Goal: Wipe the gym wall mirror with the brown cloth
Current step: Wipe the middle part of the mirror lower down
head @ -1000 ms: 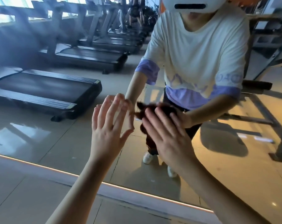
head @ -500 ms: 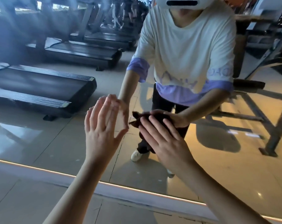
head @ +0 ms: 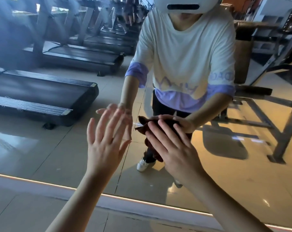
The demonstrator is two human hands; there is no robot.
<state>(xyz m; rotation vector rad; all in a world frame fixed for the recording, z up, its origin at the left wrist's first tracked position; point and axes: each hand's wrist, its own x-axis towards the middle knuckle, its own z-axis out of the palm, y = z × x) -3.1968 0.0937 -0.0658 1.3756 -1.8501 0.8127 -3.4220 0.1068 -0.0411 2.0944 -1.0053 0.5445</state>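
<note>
right hand (head: 173, 148) was flat on the brown cloth (head: 142, 126), fingers straight, pressing it onto the mirror (head: 41, 148) rather than gripping it. the cloth sat about dead centre of the view, bunched up, with a corner poking out toward 9 o'clock past the fingertips and a bit hanging down toward 6. left hand (head: 106, 144) was just beside it at the cloth's 9 o'clock, released, fingers spread, holding nothing, its fingertips meeting their own reflection on the glass. reflected stuff: treadmills (head: 41, 91) at 10 o'clock, a weight bench (head: 259, 97) at 3 o'clock, a white shirt (head: 183, 56) with purple trim at 12. a glowing strip (head: 142, 200) ran along the mirror's bottom edge at 6 o'clock, tiled floor (head: 25, 206) below it.
</note>
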